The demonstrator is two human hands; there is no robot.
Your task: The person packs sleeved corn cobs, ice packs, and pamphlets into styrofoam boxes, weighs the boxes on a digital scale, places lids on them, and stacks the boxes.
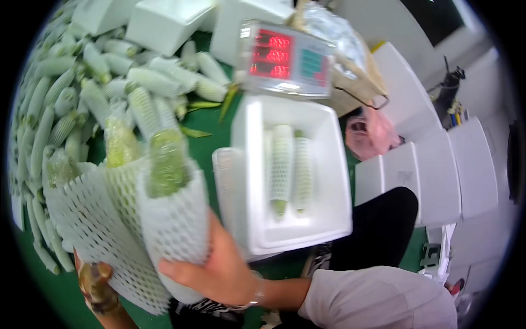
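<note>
Close to the camera are three large ears of what looks like corn, in white foam net sleeves with clear film over their green tops. My right hand (222, 268) wraps round the lower part of the nearest sleeved ear (174, 219). At the lower left, my left hand (98, 282) is closed against the leftmost sleeved ear (96, 214); its fingers are partly hidden behind the net. Between these two leans the middle sleeved ear (123, 181). Right of my hands, a white foam box (334, 214) holds two slimmer netted ears (282, 170), lying side by side.
A scale display (285, 57) with red digits stands behind the box. Many netted ears (60, 104) are heaped on the green table at left. White foam boxes (159, 24) line the back; more foam boxes (430, 181) and a pink plastic bag (372, 134) are at right.
</note>
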